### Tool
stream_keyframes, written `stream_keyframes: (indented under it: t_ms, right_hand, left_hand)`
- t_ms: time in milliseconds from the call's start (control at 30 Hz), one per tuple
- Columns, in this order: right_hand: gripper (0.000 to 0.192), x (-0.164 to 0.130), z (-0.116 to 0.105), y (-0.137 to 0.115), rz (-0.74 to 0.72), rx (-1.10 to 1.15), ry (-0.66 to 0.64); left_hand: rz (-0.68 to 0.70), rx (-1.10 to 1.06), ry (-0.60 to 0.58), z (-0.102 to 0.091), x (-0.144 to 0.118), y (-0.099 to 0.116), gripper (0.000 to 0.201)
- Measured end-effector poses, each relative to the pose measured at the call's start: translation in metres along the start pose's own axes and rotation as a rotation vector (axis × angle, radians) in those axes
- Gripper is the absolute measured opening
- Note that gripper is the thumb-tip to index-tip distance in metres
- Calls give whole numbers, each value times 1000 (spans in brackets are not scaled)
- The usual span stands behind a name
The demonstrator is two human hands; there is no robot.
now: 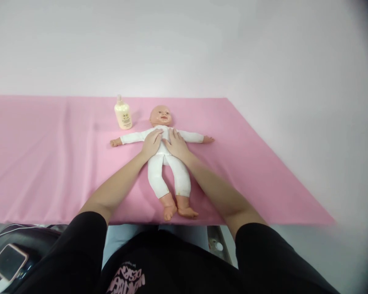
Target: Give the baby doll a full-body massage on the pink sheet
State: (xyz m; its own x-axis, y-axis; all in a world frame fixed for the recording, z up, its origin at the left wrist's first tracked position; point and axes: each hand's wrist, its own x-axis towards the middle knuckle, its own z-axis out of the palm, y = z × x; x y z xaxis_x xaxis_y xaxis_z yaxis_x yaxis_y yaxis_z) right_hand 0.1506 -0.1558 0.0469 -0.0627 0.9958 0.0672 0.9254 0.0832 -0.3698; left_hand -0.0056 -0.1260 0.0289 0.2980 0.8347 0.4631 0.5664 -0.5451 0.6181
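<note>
Doll [164, 157] flat on its back on the pink tabletop [49, 163], arms out wide, head far from the body in black, bare feet near the close edge

Left hand [151, 143] flat on the doll's chest, fingers [158, 134] laid out straight and close together, not clamped on anything

Right hand [176, 143] flat on the doll's chest too, just beside the left hand, fingers [173, 133] straight and close together, holding nothing

Bottle [123, 114] standing up beside the doll's head, near the doll's arm but not touching it

Phone [8, 261] well apart from the doll, down low past the close edge of the tabletop

White wall [184, 45] behind the doll's head
</note>
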Motion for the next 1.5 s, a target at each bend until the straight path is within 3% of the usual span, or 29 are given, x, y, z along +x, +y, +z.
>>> stream_keyframes:
  t_ms: [167,333,400,633,933,1233,1400,1500]
  right_hand:
    - [74,-24,3,-25,23,-100,-37]
    - [66,-10,2,-16,-335,7,-102]
    - [64,4,1,-2,-390,72,-91]
    - [64,32,8,47,-162,167,114]
    - [52,34,1,85,-15,-58,240]
    - [52,34,0,101,119,-118,302]
    - [54,33,1,102,144,-112,357]
    - [56,31,1,88,85,-44,319]
  left_hand:
    - [-167,149,-50,2,4,-5,53]
    - [-178,159,-102,-1,7,-11,56]
    - [-149,152,-110,-3,8,-13,55]
    - [-174,256,-115,-9,8,-17,53]
    - [-239,518,-90,-30,8,-33,52]
    - [-388,684,-67,-48,8,-46,50]
    - [-377,698,-54,-46,7,-45,50]
    - [-318,604,-61,-39,6,-38,50]
